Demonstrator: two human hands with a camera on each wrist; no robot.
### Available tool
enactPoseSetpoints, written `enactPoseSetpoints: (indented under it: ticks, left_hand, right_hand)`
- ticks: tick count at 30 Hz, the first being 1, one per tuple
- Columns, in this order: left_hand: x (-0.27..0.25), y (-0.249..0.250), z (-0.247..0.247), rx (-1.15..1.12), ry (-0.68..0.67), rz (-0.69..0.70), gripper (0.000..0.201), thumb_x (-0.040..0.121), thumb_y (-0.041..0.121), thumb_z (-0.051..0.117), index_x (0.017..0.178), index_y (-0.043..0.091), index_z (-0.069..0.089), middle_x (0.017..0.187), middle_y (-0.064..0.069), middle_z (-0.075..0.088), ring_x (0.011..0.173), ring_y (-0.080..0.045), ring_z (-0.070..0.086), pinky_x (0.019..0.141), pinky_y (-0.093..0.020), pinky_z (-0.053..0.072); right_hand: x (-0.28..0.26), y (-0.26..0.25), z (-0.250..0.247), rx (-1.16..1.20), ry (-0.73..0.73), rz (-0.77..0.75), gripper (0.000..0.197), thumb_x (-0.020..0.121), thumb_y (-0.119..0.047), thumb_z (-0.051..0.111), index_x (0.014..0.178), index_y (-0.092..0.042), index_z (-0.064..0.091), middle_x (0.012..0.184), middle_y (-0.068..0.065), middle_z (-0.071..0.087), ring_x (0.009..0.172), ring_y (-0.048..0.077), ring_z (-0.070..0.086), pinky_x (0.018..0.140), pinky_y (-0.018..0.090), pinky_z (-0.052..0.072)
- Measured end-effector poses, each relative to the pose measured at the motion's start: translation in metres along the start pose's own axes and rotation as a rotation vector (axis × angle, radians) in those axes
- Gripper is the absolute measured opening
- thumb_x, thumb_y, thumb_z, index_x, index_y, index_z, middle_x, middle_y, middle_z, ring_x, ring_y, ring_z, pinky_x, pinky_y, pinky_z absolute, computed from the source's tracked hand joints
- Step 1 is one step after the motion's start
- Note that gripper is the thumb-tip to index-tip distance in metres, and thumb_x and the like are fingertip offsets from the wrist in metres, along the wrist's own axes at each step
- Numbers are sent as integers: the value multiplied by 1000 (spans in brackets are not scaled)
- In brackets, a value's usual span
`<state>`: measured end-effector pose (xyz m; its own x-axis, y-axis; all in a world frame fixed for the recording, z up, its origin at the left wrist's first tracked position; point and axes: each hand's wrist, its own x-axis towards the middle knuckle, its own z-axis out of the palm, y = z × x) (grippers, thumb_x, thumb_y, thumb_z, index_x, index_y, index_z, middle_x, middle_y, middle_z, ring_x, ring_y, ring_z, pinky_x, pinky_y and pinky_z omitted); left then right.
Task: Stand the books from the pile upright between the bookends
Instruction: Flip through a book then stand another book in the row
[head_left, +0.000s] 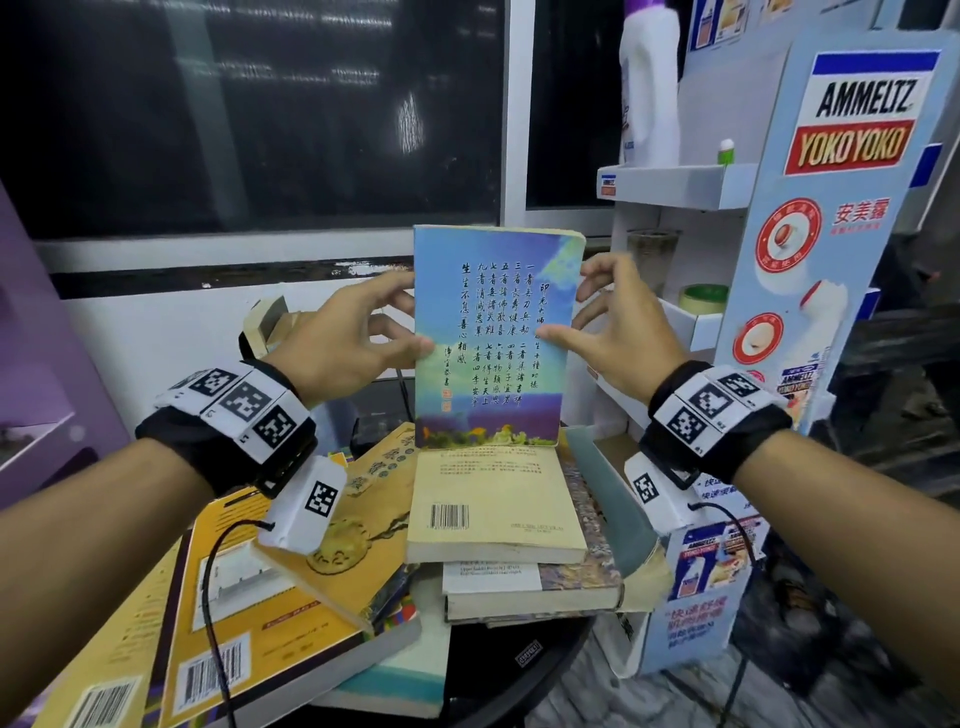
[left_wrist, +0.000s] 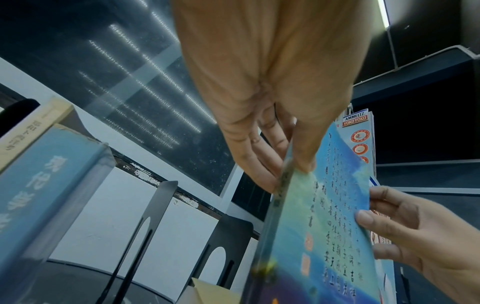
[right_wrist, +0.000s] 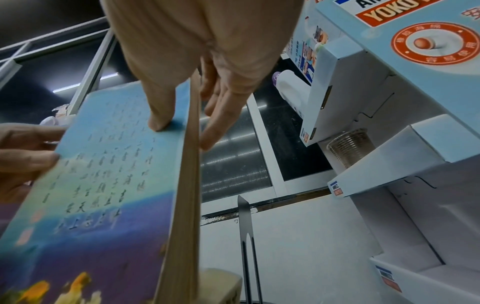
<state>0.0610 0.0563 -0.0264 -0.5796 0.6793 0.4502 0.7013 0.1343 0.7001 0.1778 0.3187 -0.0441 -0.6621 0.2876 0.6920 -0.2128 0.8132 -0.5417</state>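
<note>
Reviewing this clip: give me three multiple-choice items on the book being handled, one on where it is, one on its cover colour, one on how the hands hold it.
1. Where is the blue book?
A. Upright in the air above the pile
B. Flat on the pile
C. On the shelf

2. Its facing cover is mainly:
A. Red
B. Blue
C. Black

3. The grip on it:
A. Left hand only
B. Right hand only
C. Both hands pinch opposite edges

Answers: 1 A, its lower edge hangs over the stacked books. 2 B, sky-blue with dark calligraphy. 3 C, a thumb presses the cover at each side.
</note>
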Motion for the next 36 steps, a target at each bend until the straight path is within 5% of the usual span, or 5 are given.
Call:
enactPoseSetpoints:
  ticks: [5, 9, 16, 23, 36]
  left_hand:
    - [-9, 8, 2, -16, -57, 39, 55, 83, 22, 80, 133, 31, 60, 120, -3, 64, 76, -17, 67, 94, -52, 54]
    - [-17, 16, 8, -47, -88, 77, 63, 79, 20, 83, 136, 28, 58, 122, -4, 65, 77, -13, 65, 91, -40, 57]
    - [-16, 19, 26, -133, -67, 84, 92, 66, 23, 92, 145, 31, 47, 134, 0, 56, 103, -14, 67, 84, -41, 62]
    - [-8, 24, 46, 34, 15, 139, 117, 56, 55, 89, 154, 38, 27, 142, 17, 40, 121, 6, 51, 88, -23, 57]
    - [-4, 17, 66, 110, 35, 120, 119, 62, 51, 90, 156, 39, 18, 145, 11, 32, 123, -5, 49, 98, -33, 53]
  right_hand:
    - [4, -3, 11, -102, -4, -155, 57, 73, -48, 84, 110, -19, 51, 108, 0, 50, 80, 14, 53, 69, 19, 42]
    - [-1, -22, 18, -45, -140, -158, 75, 73, -68, 70, 127, -21, 49, 120, -5, 46, 101, 8, 54, 79, 10, 43]
    - [-15, -66, 15, 96, -146, -115, 84, 67, -74, 70, 133, -28, 44, 124, -12, 46, 106, 4, 57, 80, 31, 59]
    - [-17, -86, 6, -2, -39, -134, 67, 75, -63, 74, 125, -24, 51, 117, -11, 59, 93, 4, 64, 74, 8, 48]
    - [-15, -91, -7, -183, 59, -92, 31, 84, -31, 72, 95, -16, 47, 80, -9, 59, 67, 5, 56, 55, 12, 41]
